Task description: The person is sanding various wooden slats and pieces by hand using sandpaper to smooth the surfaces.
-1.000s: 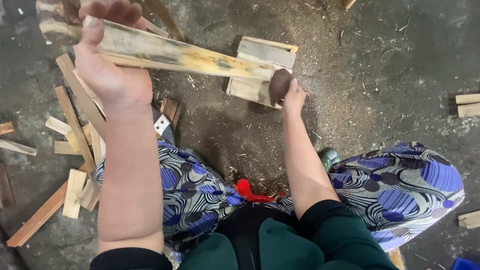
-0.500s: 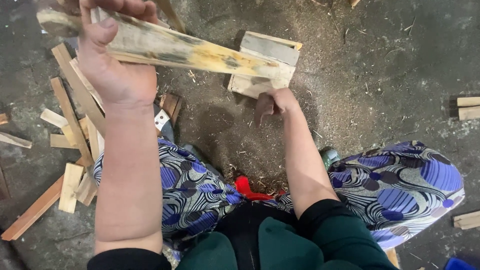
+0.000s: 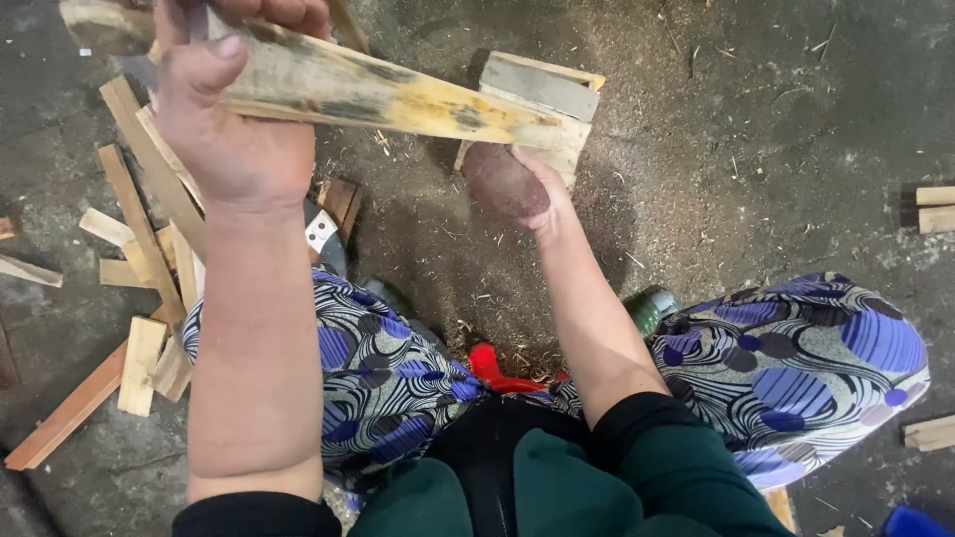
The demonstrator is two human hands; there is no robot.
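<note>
The left hand (image 3: 234, 129) is wrapped tight around a long yellowish wooden stick (image 3: 398, 94), held across the far side. The right hand (image 3: 517, 184) is closed on a dark rounded stone (image 3: 497, 179), just beside a pale wood block (image 3: 542, 94) on the floor (image 3: 776, 149). Split wood strips (image 3: 139, 259) lie left.

Blue-and-white swirl-patterned skirt (image 3: 796, 348), dark green sleeves (image 3: 686, 467), yellow-stained pale wood strip (image 3: 398, 94), grey floor (image 3: 776, 129).

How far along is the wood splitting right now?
Done: split sticks lie piled on the floor at the left. In hand: the left hand grips a long wood piece, and the right hand is at the wood block. Left: that block is unsplit.
</note>
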